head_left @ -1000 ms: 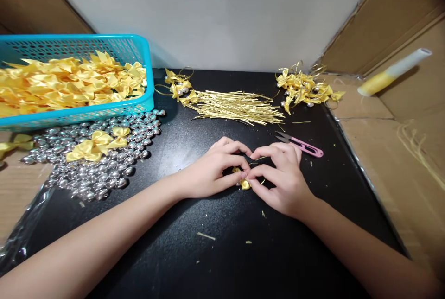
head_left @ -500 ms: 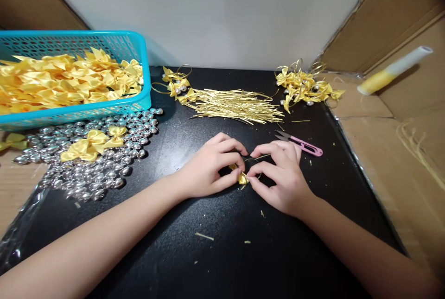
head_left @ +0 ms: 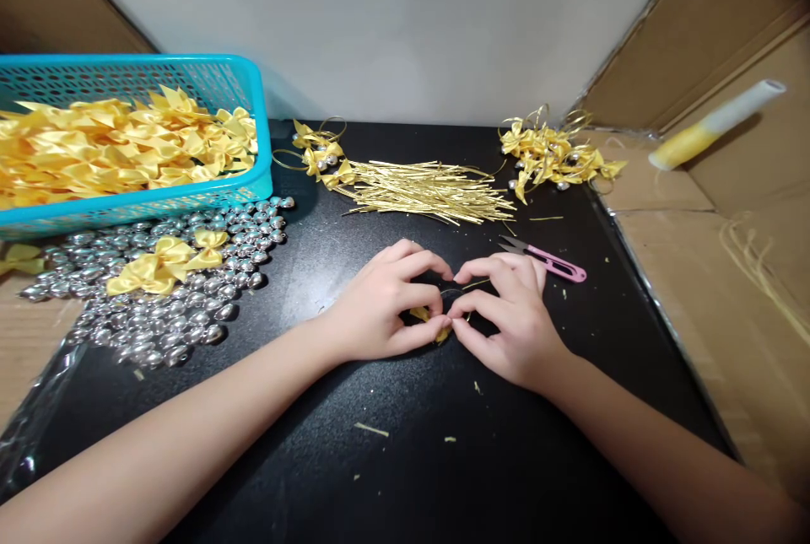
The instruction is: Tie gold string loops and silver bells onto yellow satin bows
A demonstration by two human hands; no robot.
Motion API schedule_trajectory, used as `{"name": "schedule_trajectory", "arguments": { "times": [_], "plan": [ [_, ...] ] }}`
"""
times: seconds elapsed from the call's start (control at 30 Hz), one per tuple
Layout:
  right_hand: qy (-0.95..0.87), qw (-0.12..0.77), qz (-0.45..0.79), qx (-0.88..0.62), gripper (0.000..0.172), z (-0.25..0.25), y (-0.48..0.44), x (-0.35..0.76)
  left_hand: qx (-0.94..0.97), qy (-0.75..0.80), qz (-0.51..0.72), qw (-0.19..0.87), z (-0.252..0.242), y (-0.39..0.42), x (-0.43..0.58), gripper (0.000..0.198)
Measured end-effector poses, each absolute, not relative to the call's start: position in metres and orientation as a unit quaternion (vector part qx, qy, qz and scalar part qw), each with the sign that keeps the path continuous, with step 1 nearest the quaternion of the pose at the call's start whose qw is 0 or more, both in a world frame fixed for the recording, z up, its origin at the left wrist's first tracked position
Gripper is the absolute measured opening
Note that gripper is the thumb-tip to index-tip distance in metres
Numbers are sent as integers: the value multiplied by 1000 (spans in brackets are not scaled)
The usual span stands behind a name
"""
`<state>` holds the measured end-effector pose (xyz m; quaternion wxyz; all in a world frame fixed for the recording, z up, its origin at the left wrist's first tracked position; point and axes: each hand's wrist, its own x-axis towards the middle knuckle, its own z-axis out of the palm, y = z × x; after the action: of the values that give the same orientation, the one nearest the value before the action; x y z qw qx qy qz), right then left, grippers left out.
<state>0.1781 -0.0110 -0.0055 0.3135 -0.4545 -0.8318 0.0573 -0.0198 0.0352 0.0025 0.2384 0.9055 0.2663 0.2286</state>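
Observation:
My left hand (head_left: 389, 304) is closed in a pinch on a yellow ribbon bow (head_left: 420, 313), mostly hidden beneath its fingers. Facing it, my right hand (head_left: 512, 320) pinches a thin gold cord (head_left: 476, 283) that loops between the two hands. Thumbs and fingertips of both hands nearly meet just above the black table (head_left: 405, 485). Whatever lies right at the fingertips is covered. Beyond my right hand rest pink thread snips (head_left: 557, 264). A bundle of cut gold cords (head_left: 430, 190) lies behind the hands.
At left stands a blue basket (head_left: 264, 131) of yellow bows, with silver bells (head_left: 170, 329) and several loose bows (head_left: 158, 266) before it. Belled bows on loops form a small cluster (head_left: 322, 158) and a larger pile (head_left: 550, 158). Cardboard (head_left: 664, 274) borders the right side.
The fingertips have drawn closer together over the bow, and less of it shows. My left thumb has shifted slightly right. Other things keep their places, apart from a slight camera shift.

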Motion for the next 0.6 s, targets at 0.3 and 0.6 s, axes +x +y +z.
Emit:
{"name": "schedule_trajectory", "arguments": {
  "times": [0.3,0.6],
  "plan": [
    [-829,321,59,-454,12,-6,-10,178,904,256,218,265,5,34,-21,8],
    [-829,322,69,-451,11,-6,-12,179,921,206,200,263,9,29,-33,23]
  ]
}}
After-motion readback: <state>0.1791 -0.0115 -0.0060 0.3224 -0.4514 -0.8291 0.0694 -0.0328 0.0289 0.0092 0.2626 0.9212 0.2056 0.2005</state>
